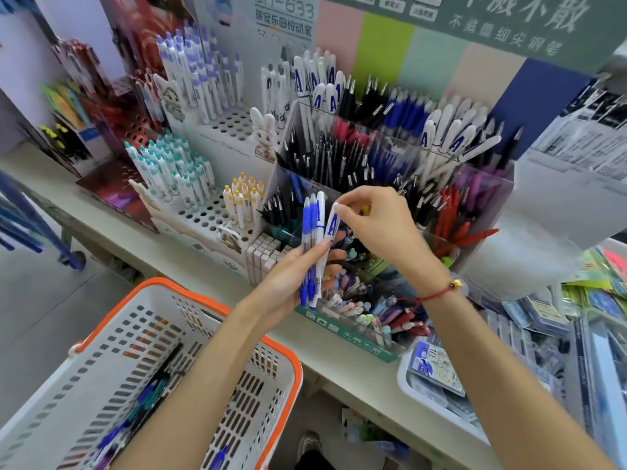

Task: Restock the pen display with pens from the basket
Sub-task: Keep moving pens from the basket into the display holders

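Pens being sorted over the display, one drawn from the bunch.

Basket [101, 337] sits lower left with more pens; left hand [288, 279] grips a small bunch [314, 245] upright; right hand [376, 222] pinches the white "A" pen [332, 222] by its cap. Best lift it straight out, then match it to the white "A" compartment [454, 137].

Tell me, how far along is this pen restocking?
Midway, I would judge. The clear acrylic display already looks well filled. The left hand grips a bunch of blue and white pens, and the right hand pinches one white pen with a blue letter out of it. More pens lie in the orange-rimmed white basket.
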Demonstrator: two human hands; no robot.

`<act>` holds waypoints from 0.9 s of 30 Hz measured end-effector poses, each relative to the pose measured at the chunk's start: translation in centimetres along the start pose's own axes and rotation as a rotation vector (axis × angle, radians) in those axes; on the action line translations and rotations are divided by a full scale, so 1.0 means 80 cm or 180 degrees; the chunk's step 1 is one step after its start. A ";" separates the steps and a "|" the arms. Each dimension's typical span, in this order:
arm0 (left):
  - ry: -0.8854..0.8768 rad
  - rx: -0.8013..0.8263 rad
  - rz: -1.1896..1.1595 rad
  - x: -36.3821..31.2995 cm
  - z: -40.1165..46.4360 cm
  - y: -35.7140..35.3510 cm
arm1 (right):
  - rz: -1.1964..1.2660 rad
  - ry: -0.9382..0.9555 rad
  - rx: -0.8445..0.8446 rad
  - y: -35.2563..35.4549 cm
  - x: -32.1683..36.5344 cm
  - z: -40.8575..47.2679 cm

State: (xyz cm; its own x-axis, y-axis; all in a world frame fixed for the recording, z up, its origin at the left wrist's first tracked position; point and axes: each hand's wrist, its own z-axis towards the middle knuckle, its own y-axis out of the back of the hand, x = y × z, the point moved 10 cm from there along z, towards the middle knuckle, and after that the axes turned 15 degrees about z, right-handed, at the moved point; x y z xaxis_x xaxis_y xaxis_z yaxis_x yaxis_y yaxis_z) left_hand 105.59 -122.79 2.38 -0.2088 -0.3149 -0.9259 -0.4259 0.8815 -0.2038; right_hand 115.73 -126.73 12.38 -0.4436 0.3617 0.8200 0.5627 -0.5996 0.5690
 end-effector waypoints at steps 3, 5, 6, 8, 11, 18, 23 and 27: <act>-0.0111 -0.0022 -0.0101 -0.012 0.003 0.001 | 0.0836 -0.0265 0.0162 -0.002 -0.011 0.004; -0.0203 -0.0059 -0.0104 -0.021 0.005 0.003 | 0.1201 -0.0243 0.0141 -0.002 -0.010 0.004; -0.0245 -0.0077 -0.0116 -0.024 0.006 0.005 | 0.1284 -0.0133 -0.0020 0.006 -0.007 0.003; -0.0291 -0.0166 -0.0130 -0.028 0.010 0.012 | 0.1497 0.0120 -0.0610 0.031 -0.005 0.000; -0.0296 -0.0289 -0.0210 -0.030 0.013 0.024 | 0.1936 0.0553 -0.1650 0.078 -0.001 -0.016; -0.0342 -0.0414 -0.0066 -0.038 0.018 0.036 | 0.2042 0.1972 -0.2551 0.108 0.062 -0.027; -0.0427 -0.0213 -0.0220 -0.043 0.022 0.034 | 0.1508 0.2350 -0.2479 0.083 0.098 0.009; -0.0424 -0.0151 -0.0244 -0.041 0.021 0.036 | 0.0987 0.2240 -0.2415 0.063 0.107 0.034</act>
State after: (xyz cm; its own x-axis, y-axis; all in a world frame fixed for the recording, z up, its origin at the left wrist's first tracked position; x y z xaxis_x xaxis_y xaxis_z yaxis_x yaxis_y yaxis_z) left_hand 106.52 -118.64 4.29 -0.0570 -0.3284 -0.9428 -0.4778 0.8381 -0.2631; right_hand 116.70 -124.75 22.43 -0.7935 -0.2283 0.5642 0.2480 -0.9678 -0.0428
